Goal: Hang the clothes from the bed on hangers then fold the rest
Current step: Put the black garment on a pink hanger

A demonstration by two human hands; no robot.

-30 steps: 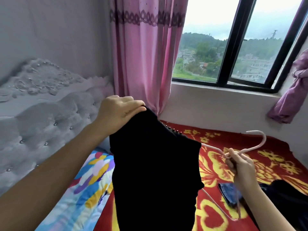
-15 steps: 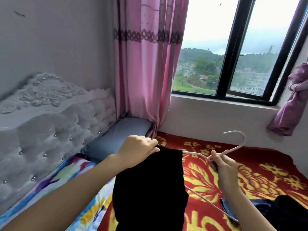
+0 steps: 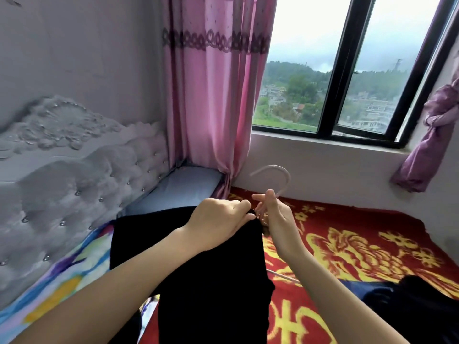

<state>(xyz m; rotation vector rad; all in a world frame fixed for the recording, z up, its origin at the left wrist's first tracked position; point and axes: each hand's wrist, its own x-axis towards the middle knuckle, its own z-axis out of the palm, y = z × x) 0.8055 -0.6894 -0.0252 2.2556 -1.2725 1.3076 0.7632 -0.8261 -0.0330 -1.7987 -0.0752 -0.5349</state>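
Over the bed (image 3: 372, 242), left hand (image 3: 218, 223) pinching black garment (image 3: 211, 306), right hand (image 3: 279, 219) gripping hanger (image 3: 288, 179) (hook up).

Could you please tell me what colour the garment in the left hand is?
The garment is plain black, best seen in the head view.

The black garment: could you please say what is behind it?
The pink hanger's hook above the black garment and a bit of bar beside it show; the hanger's shoulders and the blanket behind are covered.
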